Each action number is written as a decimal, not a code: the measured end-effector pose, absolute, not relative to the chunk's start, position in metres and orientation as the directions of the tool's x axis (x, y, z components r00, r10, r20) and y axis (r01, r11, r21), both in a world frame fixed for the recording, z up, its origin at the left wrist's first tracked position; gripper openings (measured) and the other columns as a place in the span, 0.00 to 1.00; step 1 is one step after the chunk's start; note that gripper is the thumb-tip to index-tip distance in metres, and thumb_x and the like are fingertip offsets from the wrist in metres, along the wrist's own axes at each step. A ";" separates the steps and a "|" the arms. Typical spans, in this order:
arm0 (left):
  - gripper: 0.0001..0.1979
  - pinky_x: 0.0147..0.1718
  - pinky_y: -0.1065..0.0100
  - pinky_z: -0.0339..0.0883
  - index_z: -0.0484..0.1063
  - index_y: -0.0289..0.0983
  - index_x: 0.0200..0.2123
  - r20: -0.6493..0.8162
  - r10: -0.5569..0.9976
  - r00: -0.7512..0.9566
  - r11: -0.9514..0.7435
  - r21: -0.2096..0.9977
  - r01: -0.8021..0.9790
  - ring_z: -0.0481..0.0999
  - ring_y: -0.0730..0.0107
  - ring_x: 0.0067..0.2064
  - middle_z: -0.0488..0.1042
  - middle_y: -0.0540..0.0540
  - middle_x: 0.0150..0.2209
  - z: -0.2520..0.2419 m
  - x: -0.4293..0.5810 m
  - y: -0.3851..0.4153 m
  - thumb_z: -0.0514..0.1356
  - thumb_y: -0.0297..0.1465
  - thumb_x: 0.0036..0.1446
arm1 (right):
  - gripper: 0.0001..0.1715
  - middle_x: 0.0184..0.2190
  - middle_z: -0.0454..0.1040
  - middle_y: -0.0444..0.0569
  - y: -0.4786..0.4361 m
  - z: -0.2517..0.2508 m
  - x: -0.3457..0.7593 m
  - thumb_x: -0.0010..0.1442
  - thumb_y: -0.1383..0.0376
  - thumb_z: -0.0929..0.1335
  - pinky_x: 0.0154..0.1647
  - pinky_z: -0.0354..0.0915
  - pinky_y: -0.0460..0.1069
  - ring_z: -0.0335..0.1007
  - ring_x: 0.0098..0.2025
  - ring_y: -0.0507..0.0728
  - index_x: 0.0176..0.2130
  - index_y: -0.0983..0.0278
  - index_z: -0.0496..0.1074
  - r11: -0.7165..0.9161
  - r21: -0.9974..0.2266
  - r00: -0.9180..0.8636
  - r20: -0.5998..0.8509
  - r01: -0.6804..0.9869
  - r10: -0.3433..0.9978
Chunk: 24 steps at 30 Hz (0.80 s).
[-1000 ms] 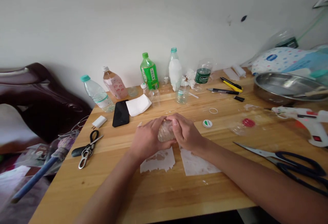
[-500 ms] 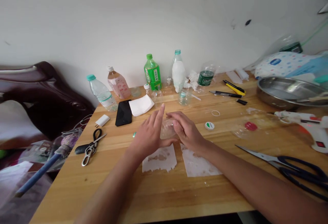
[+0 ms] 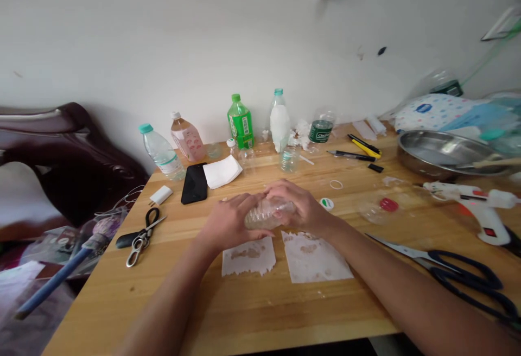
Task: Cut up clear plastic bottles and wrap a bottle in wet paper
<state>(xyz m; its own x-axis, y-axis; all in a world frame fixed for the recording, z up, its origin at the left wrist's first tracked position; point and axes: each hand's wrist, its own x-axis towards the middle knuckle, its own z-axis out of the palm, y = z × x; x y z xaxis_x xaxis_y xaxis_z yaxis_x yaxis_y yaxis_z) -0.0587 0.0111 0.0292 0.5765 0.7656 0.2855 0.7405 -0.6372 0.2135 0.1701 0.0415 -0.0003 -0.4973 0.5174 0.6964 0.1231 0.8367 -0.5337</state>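
My left hand (image 3: 233, 216) and right hand (image 3: 303, 208) share one grip, holding a clear bottle (image 3: 262, 215) sideways from both ends, probably for steadiness, just beyond the torn papers (image 3: 264, 264) on the surface (image 3: 260, 312)

Bare hands (image 3: 228, 221), bare forearms (image 3: 179, 286)

wooden table (image 3: 228, 312) with black phone (image 3: 194, 184), dark-handled scissors (image 3: 430, 257), glue gun (image 3: 474, 198), metal basin (image 3: 419, 164) on top

On the table (image 3: 244, 312), papers (image 3: 315, 269) are laid before a bottle (image 3: 264, 213) held between left hand (image 3: 233, 220) and right hand (image 3: 304, 210); a phone (image 3: 194, 185) is placed left, scissors (image 3: 423, 255) right.
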 end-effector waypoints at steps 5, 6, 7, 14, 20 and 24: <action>0.40 0.41 0.56 0.75 0.69 0.36 0.55 0.390 0.758 0.523 -0.630 0.231 0.741 0.82 0.51 0.47 0.79 0.36 0.49 0.024 -0.052 0.008 0.53 0.63 0.54 | 0.15 0.45 0.77 0.51 0.040 -0.005 0.160 0.66 0.65 0.65 0.52 0.69 0.55 0.73 0.50 0.58 0.52 0.59 0.71 0.854 -0.508 -0.385 0.771 0.110 0.508; 0.40 0.41 0.56 0.75 0.69 0.35 0.54 0.387 0.766 0.513 -0.622 0.244 0.744 0.82 0.50 0.46 0.80 0.36 0.49 0.024 -0.051 0.008 0.53 0.63 0.54 | 0.15 0.44 0.78 0.51 0.040 -0.006 0.157 0.66 0.65 0.64 0.51 0.70 0.55 0.74 0.49 0.58 0.51 0.59 0.72 0.853 -0.510 -0.360 0.780 0.109 0.512; 0.40 0.41 0.56 0.75 0.69 0.35 0.54 0.379 0.774 0.507 -0.615 0.260 0.745 0.82 0.50 0.46 0.80 0.37 0.48 0.024 -0.051 0.008 0.54 0.62 0.54 | 0.14 0.43 0.78 0.50 0.039 -0.006 0.155 0.66 0.66 0.64 0.50 0.70 0.54 0.75 0.47 0.57 0.50 0.60 0.73 0.851 -0.514 -0.337 0.786 0.110 0.519; 0.38 0.46 0.53 0.74 0.69 0.35 0.54 0.322 0.827 0.461 -0.561 0.418 0.714 0.80 0.50 0.49 0.79 0.36 0.51 0.021 -0.046 0.009 0.55 0.60 0.55 | 0.13 0.40 0.79 0.50 0.031 -0.006 0.149 0.66 0.70 0.63 0.48 0.70 0.52 0.76 0.44 0.56 0.45 0.62 0.75 0.813 -0.557 -0.196 0.789 0.169 0.582; 0.36 0.48 0.53 0.72 0.69 0.37 0.54 0.279 0.851 0.444 -0.524 0.502 0.688 0.79 0.50 0.51 0.79 0.38 0.52 0.018 -0.046 0.011 0.59 0.59 0.54 | 0.14 0.38 0.79 0.49 0.028 -0.007 0.146 0.66 0.71 0.63 0.45 0.70 0.51 0.75 0.42 0.55 0.45 0.61 0.76 0.805 -0.559 -0.166 0.790 0.200 0.590; 0.36 0.46 0.55 0.72 0.70 0.36 0.54 0.236 0.869 0.435 -0.489 0.543 0.682 0.80 0.51 0.49 0.80 0.39 0.49 0.020 -0.045 0.014 0.60 0.58 0.54 | 0.14 0.38 0.78 0.50 0.028 -0.006 0.145 0.67 0.70 0.62 0.46 0.69 0.52 0.75 0.42 0.56 0.44 0.62 0.76 0.798 -0.560 -0.151 0.789 0.222 0.596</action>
